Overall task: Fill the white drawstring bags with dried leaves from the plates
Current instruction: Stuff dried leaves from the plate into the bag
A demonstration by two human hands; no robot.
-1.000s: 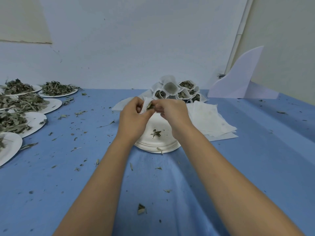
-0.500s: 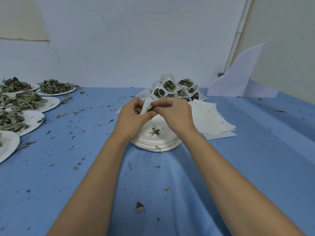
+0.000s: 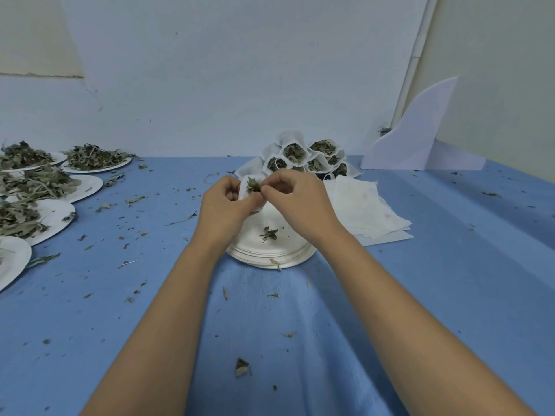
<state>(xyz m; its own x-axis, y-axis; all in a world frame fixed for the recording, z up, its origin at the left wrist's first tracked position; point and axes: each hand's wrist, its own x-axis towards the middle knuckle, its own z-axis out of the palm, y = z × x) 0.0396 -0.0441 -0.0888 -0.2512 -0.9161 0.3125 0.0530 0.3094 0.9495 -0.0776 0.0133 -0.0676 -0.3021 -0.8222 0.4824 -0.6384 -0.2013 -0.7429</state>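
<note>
Over blue table (image 3: 450, 280), white bag (image 3: 244, 192) in left hand's (image 3: 223, 205) pinch, leaf (image 3: 253, 185) between right hand's (image 3: 300, 199) fingertips.

White bag (image 3: 244, 196), grey-green leaves (image 3: 253, 185); white plates (image 3: 270, 256); plain blue tablecloth (image 3: 450, 265).

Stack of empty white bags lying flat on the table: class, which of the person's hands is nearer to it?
Right. The right hand, pinching leaves, hangs just left of the stack, over the plate; the left hand is further left, holding the open bag.
</note>
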